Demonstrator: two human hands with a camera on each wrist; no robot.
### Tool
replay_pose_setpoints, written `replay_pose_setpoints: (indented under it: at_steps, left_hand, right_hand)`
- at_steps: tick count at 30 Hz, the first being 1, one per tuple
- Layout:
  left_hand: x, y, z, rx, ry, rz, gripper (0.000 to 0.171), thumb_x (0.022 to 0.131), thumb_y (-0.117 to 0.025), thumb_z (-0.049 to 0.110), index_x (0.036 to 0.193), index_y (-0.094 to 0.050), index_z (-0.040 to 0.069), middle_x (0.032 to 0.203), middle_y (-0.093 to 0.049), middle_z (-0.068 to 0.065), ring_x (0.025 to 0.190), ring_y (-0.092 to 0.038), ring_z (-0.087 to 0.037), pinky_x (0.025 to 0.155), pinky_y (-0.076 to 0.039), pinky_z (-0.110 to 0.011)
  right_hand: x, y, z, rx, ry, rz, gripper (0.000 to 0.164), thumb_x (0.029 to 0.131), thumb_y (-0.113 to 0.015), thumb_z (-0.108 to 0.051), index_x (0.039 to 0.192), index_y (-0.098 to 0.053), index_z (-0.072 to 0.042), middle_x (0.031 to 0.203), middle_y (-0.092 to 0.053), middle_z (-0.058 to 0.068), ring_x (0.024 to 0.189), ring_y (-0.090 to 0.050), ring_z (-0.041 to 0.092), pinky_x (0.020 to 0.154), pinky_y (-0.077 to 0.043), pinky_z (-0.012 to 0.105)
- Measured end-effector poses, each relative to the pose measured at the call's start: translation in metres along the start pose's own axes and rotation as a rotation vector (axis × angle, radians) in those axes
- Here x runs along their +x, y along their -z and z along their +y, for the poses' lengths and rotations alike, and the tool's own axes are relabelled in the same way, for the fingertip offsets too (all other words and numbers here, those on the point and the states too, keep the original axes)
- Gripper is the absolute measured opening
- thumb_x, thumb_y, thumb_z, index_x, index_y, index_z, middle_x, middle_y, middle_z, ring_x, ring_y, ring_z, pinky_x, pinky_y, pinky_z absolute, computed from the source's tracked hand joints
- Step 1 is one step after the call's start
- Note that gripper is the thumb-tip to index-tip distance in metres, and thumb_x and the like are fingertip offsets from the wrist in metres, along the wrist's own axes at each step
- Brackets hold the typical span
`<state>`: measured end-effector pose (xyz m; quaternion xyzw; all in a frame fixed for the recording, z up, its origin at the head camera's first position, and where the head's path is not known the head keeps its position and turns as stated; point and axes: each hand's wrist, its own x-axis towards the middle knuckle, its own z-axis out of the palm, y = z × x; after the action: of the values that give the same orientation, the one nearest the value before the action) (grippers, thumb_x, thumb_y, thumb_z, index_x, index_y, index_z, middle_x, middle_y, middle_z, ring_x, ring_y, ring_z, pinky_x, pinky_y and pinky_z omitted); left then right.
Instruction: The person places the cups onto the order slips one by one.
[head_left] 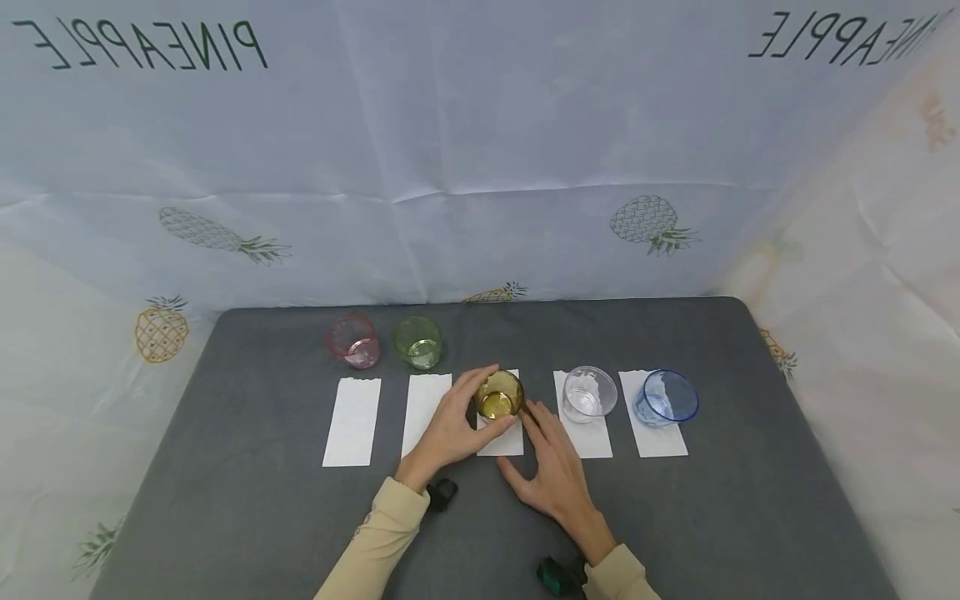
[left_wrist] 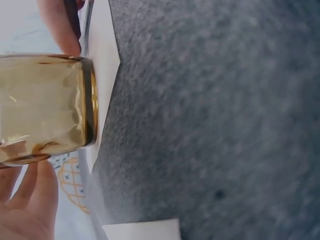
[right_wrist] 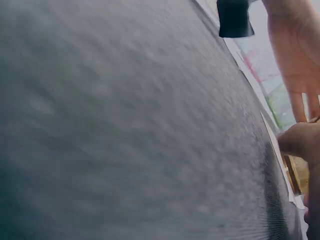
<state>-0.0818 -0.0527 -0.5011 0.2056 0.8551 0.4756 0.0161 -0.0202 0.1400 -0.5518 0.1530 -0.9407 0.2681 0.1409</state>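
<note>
A small amber glass [head_left: 498, 392] stands on the middle white paper strip [head_left: 500, 447]. My left hand [head_left: 450, 427] holds it, with fingers at the far left side and thumb at the near side. My right hand [head_left: 553, 473] lies just to the right, its fingers extended; the fingertips are at the glass's right side, and I cannot tell whether they touch it. In the left wrist view the amber glass [left_wrist: 42, 105] has its base on or right at the paper. The right wrist view shows only part of the glass [right_wrist: 301, 175] behind a hand.
On strips to the right stand a clear glass [head_left: 589, 395] and a blue glass [head_left: 666, 398]. Behind the left strips, a pink glass [head_left: 354, 342] and a green glass [head_left: 418, 342] stand on the grey table [head_left: 247, 433]. Two strips at left [head_left: 351, 423] carry no glass. A pineapple-print cloth [head_left: 480, 125] hangs behind.
</note>
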Motion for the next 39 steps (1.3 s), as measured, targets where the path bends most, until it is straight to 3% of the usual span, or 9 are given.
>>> replay_pose_setpoints:
  at_steps: [11,14,19,22,27,33,39]
  left_hand:
    - [0.002,0.016,0.008,0.079,-0.046,-0.035,0.084,0.085,-0.081,0.041,0.156,-0.043,0.018,0.156,-0.045,-0.01,0.145,-0.046,-0.03,0.116,-0.043,-0.056]
    - [0.005,0.028,0.014,0.104,-0.083,-0.023,0.084,0.084,-0.081,0.038,0.156,-0.043,0.018,0.156,-0.045,-0.011,0.146,-0.046,-0.032,0.115,-0.043,-0.059]
    - [0.012,0.053,0.022,0.148,-0.171,-0.016,0.083,0.084,-0.083,0.033,0.156,-0.043,0.017,0.155,-0.046,-0.014,0.144,-0.047,-0.034,0.113,-0.044,-0.059]
    - [0.018,0.068,0.024,0.177,-0.204,-0.005,0.083,0.084,-0.083,0.031,0.155,-0.044,0.015,0.154,-0.047,-0.016,0.142,-0.048,-0.035,0.112,-0.046,-0.058]
    - [0.026,0.093,0.023,0.223,-0.199,0.017,0.083,0.083,-0.084,0.031,0.154,-0.045,0.012,0.155,-0.045,-0.016,0.143,-0.046,-0.036,0.112,-0.045,-0.059]
    - [0.031,0.116,0.013,0.245,-0.167,0.03,0.084,0.082,-0.085,0.031,0.153,-0.046,0.01,0.155,-0.044,-0.019,0.145,-0.041,-0.04,0.114,-0.039,-0.064]
    - [0.035,0.126,0.0,0.259,-0.132,0.024,0.083,0.082,-0.084,0.031,0.153,-0.046,0.01,0.155,-0.043,-0.021,0.145,-0.04,-0.041,0.115,-0.037,-0.065]
  right_hand:
    - [-0.016,0.013,-0.013,0.129,-0.062,0.071,0.075,0.077,-0.086,-0.033,0.143,-0.059,-0.009,0.148,-0.058,0.012,0.143,-0.049,0.034,0.11,-0.048,0.052]
    - [-0.017,0.019,-0.02,0.187,-0.055,0.116,0.073,0.076,-0.088,-0.03,0.142,-0.061,-0.012,0.145,-0.06,0.009,0.142,-0.05,0.035,0.116,-0.044,0.038]
    - [-0.011,0.029,-0.034,0.34,0.022,0.203,0.066,0.079,-0.086,-0.03,0.137,-0.064,-0.009,0.14,-0.06,0.011,0.139,-0.05,0.035,0.123,-0.024,0.012]
    - [-0.003,0.033,-0.045,0.409,0.096,0.242,0.061,0.086,-0.081,-0.037,0.135,-0.064,-0.005,0.136,-0.061,0.015,0.139,-0.05,0.034,0.123,-0.026,0.015]
    - [0.01,0.036,-0.062,0.473,0.185,0.266,0.061,0.091,-0.075,-0.044,0.135,-0.064,-0.003,0.134,-0.061,0.018,0.139,-0.049,0.029,0.123,-0.031,0.022]
    - [0.025,0.032,-0.081,0.504,0.207,0.177,0.063,0.091,-0.075,-0.043,0.143,-0.059,-0.011,0.141,-0.057,0.011,0.137,-0.051,0.03,0.118,-0.041,0.035]
    - [0.034,0.013,-0.095,0.49,0.232,0.097,0.068,0.091,-0.075,-0.045,0.148,-0.054,-0.014,0.148,-0.053,0.01,0.14,-0.05,0.031,0.112,-0.049,0.045]
